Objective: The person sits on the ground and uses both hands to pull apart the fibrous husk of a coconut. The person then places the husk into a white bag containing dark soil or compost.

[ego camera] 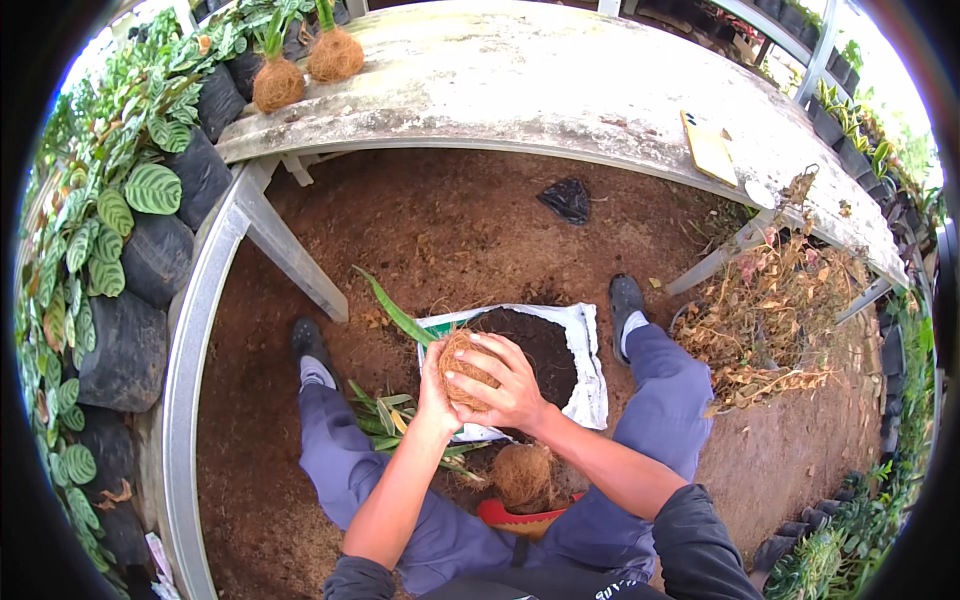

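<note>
Between my two hands is a ball wrapped in brown coir fibre [455, 354], with a long green leaf [394, 309] sticking out toward the upper left. My left hand [433, 394] cups its left side and underside. Spread over its top and right side are the fingers of my right hand [516, 394]. Below the ball, an opened white plastic sack [591, 390] on the ground holds dark soil [555, 349]. Closer to me, a clump of loose coir fibre [521, 472] rests on a red object [495, 514], partly hidden between my legs.
Cut green leaves [386, 420] lie left of the sack. Ahead stands a weathered bench [487, 82] bearing two coir-wrapped plants [279, 84] and a yellow phone [709, 150]. A black plastic bag [566, 201] is on the ground. Dried plants [772, 322] fill the right; bagged plants [124, 352] line the left.
</note>
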### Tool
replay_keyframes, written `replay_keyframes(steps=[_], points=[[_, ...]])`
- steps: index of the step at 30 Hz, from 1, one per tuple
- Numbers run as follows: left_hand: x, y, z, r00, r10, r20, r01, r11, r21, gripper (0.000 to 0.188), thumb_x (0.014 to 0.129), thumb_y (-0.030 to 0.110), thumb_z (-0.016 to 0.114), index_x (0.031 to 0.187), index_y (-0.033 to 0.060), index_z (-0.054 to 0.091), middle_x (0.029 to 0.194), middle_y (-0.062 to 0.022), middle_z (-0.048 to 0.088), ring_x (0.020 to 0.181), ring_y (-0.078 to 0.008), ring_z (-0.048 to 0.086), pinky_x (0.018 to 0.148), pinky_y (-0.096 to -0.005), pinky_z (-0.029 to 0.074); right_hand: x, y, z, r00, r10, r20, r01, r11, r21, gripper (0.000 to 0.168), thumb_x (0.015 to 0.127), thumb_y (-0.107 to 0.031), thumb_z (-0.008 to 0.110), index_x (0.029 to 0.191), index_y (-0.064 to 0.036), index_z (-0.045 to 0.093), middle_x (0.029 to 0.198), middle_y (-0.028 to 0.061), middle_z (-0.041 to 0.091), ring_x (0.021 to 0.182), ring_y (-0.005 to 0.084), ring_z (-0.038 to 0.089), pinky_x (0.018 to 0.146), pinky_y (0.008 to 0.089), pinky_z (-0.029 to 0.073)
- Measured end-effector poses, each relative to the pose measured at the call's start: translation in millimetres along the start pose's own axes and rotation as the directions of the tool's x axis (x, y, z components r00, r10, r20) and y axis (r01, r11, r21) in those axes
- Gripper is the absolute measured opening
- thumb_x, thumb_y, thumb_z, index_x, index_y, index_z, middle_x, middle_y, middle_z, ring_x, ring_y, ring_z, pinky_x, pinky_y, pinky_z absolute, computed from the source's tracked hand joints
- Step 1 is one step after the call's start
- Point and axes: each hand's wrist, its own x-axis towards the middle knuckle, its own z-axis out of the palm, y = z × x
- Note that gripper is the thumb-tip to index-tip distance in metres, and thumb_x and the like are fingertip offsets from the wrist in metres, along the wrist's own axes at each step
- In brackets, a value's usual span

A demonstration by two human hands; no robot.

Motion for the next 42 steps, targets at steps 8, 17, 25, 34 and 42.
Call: replay_keyframes(steps=[8,17,25,34,42], points=[[-2.9,-12.8,0.0,0.987,0.089,-0.134,-0.076,0.992,0.102,0.041,0.102,0.047,0.038,0.117,0.0144,0.058,0.107,-0.0053,0.064,0.095,-0.0219,0.067,0.079,-0.0378,0.059,14.0,-6.7,-7.0,0.997,0.079,-0.009,-0.079,0.997,-0.020,0.046,0.073,-0.034,0.077,0.115,-0.016,0.070,0.124,0.0099,0.061,0.118,0.0362,0.058,0.094,0.0483,0.050],[9.2,-18.9,-8.6,0.979,0.178,-0.099,-0.157,0.969,0.191,0.039,0.104,0.042,0.037,0.115,0.0095,0.056,0.105,-0.0072,0.064,0.090,-0.0198,0.068,0.072,-0.0328,0.060,-8.9,11.0,7.5,0.999,0.037,-0.030,-0.036,0.999,0.039,0.043,0.074,-0.030,0.075,0.113,-0.012,0.070,0.118,0.0116,0.064,0.109,0.0353,0.060,0.090,0.0472,0.049],[14.6,-12.1,-5.8,0.961,0.246,-0.126,-0.210,0.947,0.245,0.038,0.102,0.039,0.045,0.125,0.0114,0.058,0.116,-0.0047,0.063,0.106,-0.0193,0.064,0.093,-0.0383,0.054,-1.8,1.7,15.9,0.904,0.405,-0.134,-0.351,0.885,0.307,0.039,0.077,-0.026,0.073,0.106,-0.001,0.068,0.112,0.0163,0.064,0.107,0.0367,0.061,0.093,0.0458,0.050],[11.0,-9.3,-16.7,0.983,0.132,-0.127,-0.106,0.975,0.195,0.036,0.100,0.047,0.045,0.114,0.0166,0.059,0.108,-0.0020,0.065,0.098,-0.0188,0.067,0.084,-0.0372,0.057,-6.2,5.5,14.3,0.978,0.193,0.080,-0.199,0.976,0.084,0.049,0.075,-0.030,0.074,0.116,-0.004,0.064,0.121,0.0160,0.061,0.116,0.0377,0.057,0.097,0.0473,0.046],[27.8,-1.9,-24.0,0.952,0.223,-0.210,-0.164,0.950,0.265,0.045,0.102,0.044,0.037,0.122,0.0092,0.058,0.111,-0.0092,0.067,0.101,-0.0237,0.068,0.089,-0.0417,0.056,-6.9,27.1,8.4,0.881,0.472,-0.037,-0.445,0.852,0.276,0.045,0.100,-0.035,0.047,0.122,0.004,0.054,0.122,0.0220,0.058,0.117,0.0368,0.055,0.102,0.0442,0.040]])
